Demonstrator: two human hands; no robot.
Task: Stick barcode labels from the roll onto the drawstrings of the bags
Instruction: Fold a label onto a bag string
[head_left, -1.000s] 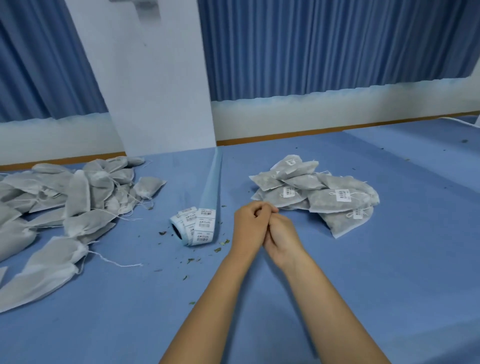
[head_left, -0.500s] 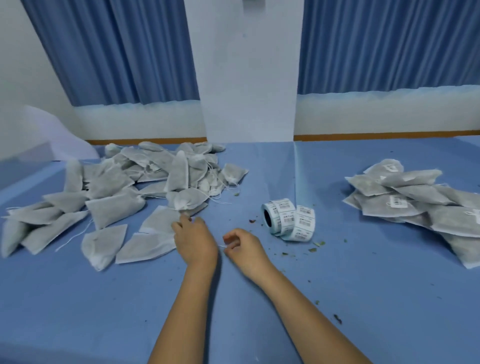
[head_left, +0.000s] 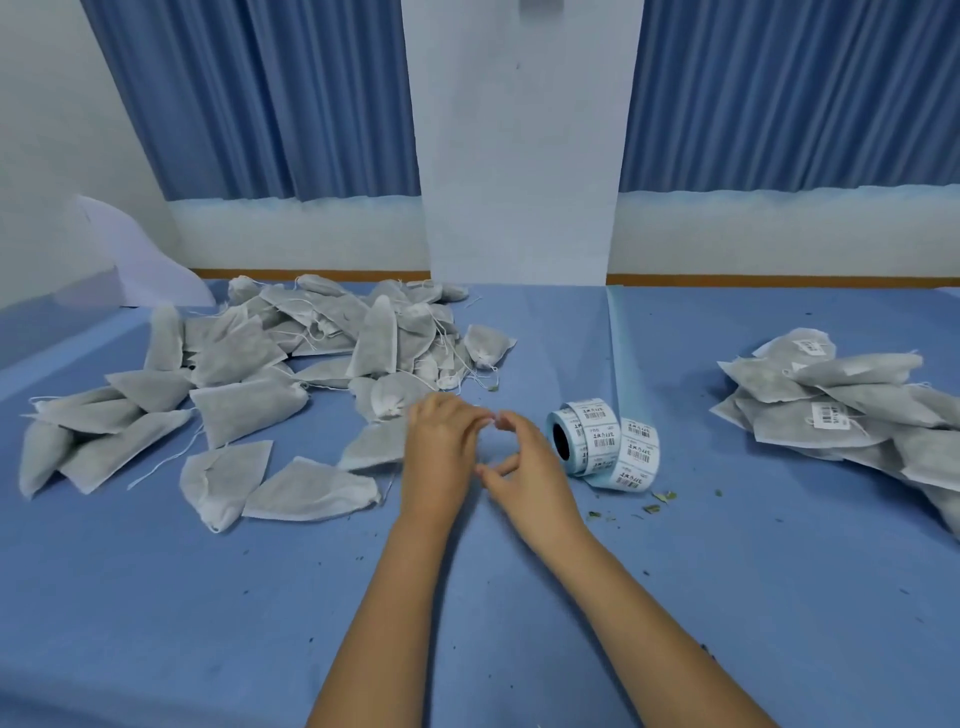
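My left hand (head_left: 441, 457) and my right hand (head_left: 530, 473) are close together above the blue table (head_left: 467, 597). The left fingertips are bunched and meet the right forefinger tip; motion blur hides any drawstring between them. My right thumb and forefinger are spread apart in a curve. A grey bag (head_left: 371, 447) lies partly under my left hand. Just right of my right hand lies the label roll (head_left: 592, 436) on its side, with a short tail of barcode labels (head_left: 639, 457) unrolled. Its empty backing strip (head_left: 621, 353) runs away to the wall.
A large heap of unlabelled grey bags (head_left: 291, 353) with loose strings covers the left of the table. A smaller heap of labelled bags (head_left: 841, 410) lies at the right. Green leaf crumbs (head_left: 654, 506) are scattered near the roll. A white pillar (head_left: 519, 156) stands behind.
The view swung left from the labelled heap to the unlabelled one. My hands left the labelled heap and came beside a bag at the unlabelled heap's near edge; the right fingers have since spread.
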